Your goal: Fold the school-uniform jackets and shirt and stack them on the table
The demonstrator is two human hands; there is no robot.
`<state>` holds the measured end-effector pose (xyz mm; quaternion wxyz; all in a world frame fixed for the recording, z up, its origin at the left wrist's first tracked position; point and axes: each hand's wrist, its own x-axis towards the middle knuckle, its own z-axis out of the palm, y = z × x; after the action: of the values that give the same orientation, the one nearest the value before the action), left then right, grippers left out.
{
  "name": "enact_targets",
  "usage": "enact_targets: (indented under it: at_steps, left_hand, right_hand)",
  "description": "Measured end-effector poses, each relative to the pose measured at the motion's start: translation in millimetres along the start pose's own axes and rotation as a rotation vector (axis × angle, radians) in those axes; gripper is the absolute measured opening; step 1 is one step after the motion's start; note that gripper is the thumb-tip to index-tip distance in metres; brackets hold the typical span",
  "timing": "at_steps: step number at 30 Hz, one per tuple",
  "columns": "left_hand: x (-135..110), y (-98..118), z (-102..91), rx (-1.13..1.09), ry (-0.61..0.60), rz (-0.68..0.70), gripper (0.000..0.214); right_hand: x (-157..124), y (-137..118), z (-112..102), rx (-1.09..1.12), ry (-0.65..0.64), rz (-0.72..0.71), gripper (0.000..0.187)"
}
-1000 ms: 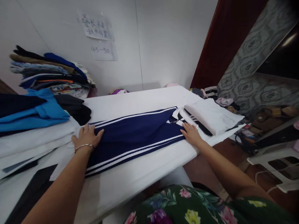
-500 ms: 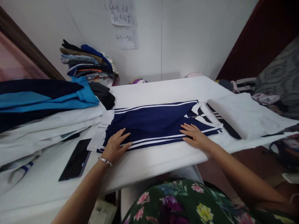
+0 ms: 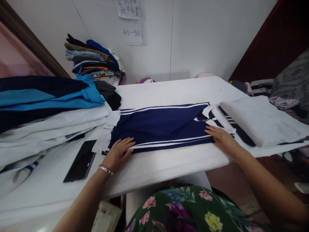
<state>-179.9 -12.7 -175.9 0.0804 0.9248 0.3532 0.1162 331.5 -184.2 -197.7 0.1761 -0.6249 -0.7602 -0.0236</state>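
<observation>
And here your left hand (image 3: pixel 120 154) and right hand (image 3: pixel 222 140) rest spread flat on the striped navy garment (image 3: pixel 164 124), laid lengthwise near the front edge of the table (image 3: pixel 166 164).

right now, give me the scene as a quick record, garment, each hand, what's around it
garment: navy top with white stripes, lying lengthwise across the white table, collar and zip at the right end
left hand: open, fingers on the near edge toward the garment's left end
right hand: open, fingers on the near edge by the collar
left side: dark-screened phone; heaped clothes
right side: white cloth beyond the collar
behind: clothes stack; wall paper reading 45-50
</observation>
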Motion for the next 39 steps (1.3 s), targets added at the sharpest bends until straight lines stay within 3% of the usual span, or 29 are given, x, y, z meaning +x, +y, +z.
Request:
enact_targets:
  at_steps: [5,11,15,20,23,26,30,35,39]
  left_hand:
    - [1,-9,-5.7,0.044,0.09,0.02,0.044]
    - [-10,-4,-1.3,0.122,-0.019,0.02,0.057]
    - [-20,4,-5.1,0.089,0.016,-0.008,0.059]
    - [-25,8,-16.4,0.046,0.179,-0.078,0.033]
    - [-21,4,-19.8,0.113,0.259,-0.225,0.035]
    - [-15,-2,-22.2,0.209,0.276,-0.406,0.036]
    - [-4,-16,-29.1,0.233,0.203,-0.648,0.049]
    - [12,-34,-38.0,0.121,0.109,-0.828,0.062]
    - [28,-39,-40.2,0.166,0.142,-0.771,0.058]
  right_hand:
    - [-6,10,-4,-0.067,-0.002,0.04,0.053]
    - [-17,16,8,-0.011,-0.018,0.047,0.059]
    - [-18,17,18,0.029,0.04,0.022,0.058]
    - [21,-29,21,0.118,0.06,-0.08,0.051]
    - [58,-68,21,0.132,0.015,-0.157,0.049]
    - [98,-105,20,0.144,-0.029,-0.218,0.048]
    - [146,-143,30,0.149,-0.073,-0.274,0.05]
    - [174,-161,67,0.084,-0.171,-0.26,0.056]
    - [172,-159,87,0.013,-0.152,-0.28,0.054]
